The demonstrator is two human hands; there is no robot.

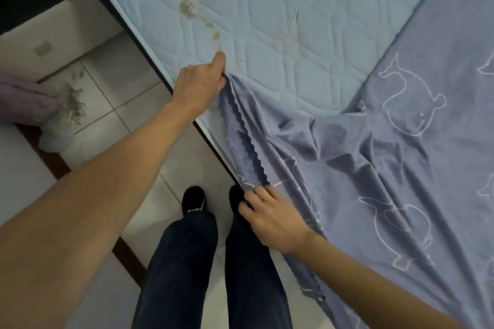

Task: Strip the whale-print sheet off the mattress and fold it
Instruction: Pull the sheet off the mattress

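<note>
While half off bed: blue-grey whale-print sheet (401, 168) lies bunched over right and lower frame, white whale outlines showing. Pale blue quilted mattress (267, 21) bare and stained, upper middle. Left hand (200, 83) mid-frame, fingers curled tight round sheet's scalloped edge. Right hand (272, 218) lower centre, fingers hooked over same edge at mattress side, gripping it. Black shoes (193, 199) on pale tiled floor (120, 93), bottom centre.

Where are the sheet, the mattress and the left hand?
sheet (374, 168), head view, wrinkled middle of the fabric
mattress (280, 21), head view, bare quilted top
left hand (200, 80), head view, back of the hand
</note>
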